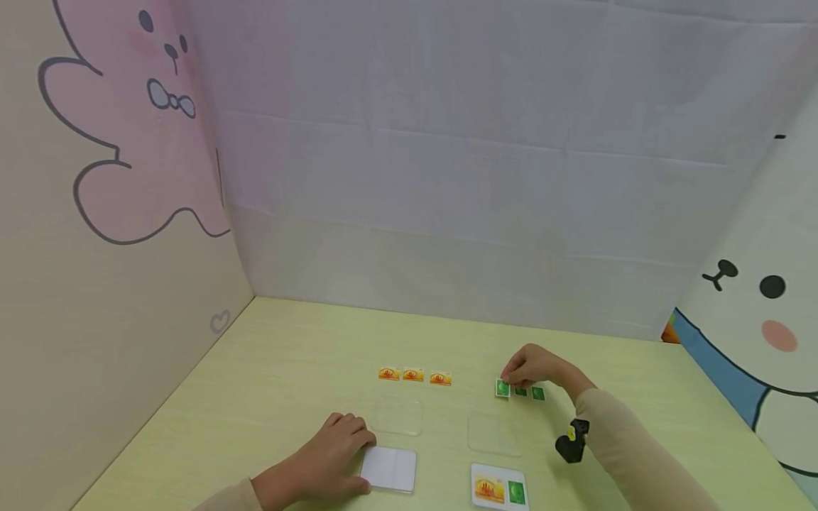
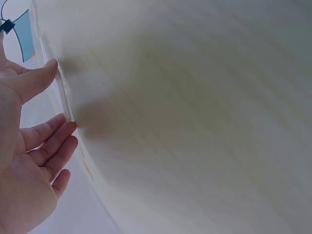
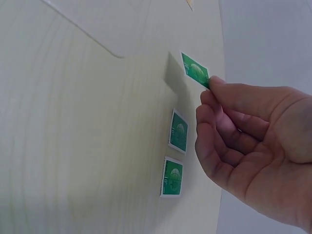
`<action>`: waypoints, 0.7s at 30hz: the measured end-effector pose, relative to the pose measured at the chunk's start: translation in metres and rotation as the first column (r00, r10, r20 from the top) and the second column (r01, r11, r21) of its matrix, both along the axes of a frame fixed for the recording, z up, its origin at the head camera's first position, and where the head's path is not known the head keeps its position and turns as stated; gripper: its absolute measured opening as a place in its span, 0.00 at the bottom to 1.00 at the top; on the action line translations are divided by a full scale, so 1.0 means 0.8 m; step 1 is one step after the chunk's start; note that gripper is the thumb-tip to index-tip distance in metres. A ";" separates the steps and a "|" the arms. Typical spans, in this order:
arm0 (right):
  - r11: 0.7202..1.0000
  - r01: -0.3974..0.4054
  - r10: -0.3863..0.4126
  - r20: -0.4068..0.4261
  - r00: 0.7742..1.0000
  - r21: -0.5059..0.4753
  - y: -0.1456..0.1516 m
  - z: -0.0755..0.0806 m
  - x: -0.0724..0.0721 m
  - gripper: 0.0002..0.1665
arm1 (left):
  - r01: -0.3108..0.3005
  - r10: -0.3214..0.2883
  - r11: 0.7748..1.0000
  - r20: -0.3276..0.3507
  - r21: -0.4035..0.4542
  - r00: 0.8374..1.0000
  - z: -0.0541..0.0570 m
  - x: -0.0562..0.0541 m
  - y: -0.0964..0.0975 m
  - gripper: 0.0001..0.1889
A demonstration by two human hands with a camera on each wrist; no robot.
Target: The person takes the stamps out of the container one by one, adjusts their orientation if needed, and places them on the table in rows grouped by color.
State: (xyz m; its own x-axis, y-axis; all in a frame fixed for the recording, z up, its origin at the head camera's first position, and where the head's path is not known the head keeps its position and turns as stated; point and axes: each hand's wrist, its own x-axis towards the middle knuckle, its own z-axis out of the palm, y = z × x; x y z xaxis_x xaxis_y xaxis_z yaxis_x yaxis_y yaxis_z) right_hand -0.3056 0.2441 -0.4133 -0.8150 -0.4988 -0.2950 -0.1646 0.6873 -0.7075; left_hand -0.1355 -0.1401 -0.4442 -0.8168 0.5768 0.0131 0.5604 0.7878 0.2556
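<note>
My right hand (image 1: 535, 363) pinches a small green postage stamp (image 3: 195, 70) by one edge between thumb and index finger. The stamp is tilted above the table, its shadow falling beside it in the right wrist view. Two more green stamps, one (image 3: 178, 131) nearer the hand and another (image 3: 172, 178) further down, lie flat below. My left hand (image 1: 332, 458) holds a blank white card (image 1: 391, 470) at its left side, the thumb on the near corner and the fingers on the far one. In the left wrist view the card shows only edge-on.
Three orange stamps (image 1: 413, 374) lie in a row at the back. Two clear flat plates, one at left (image 1: 397, 416) and one at right (image 1: 493, 435), rest mid-table. A white card (image 1: 498, 469) bearing an orange and a green stamp lies front right. Fabric walls (image 1: 447, 177) border the table.
</note>
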 end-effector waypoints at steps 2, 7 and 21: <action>1.000 -0.003 0.003 -0.010 1.000 0.006 0.000 -0.002 0.000 0.10 | -0.002 0.002 1.000 0.006 0.000 1.000 0.000 0.000 0.000 0.26; 1.000 -0.013 0.013 -0.024 1.000 -0.002 0.001 -0.004 -0.001 0.10 | 0.002 -0.002 1.000 -0.006 0.004 1.000 -0.001 0.001 0.000 0.26; 1.000 -0.001 0.003 -0.084 0.996 0.019 -0.003 -0.003 0.002 0.09 | 0.006 -0.006 1.000 -0.024 0.005 1.000 0.000 0.004 -0.002 0.26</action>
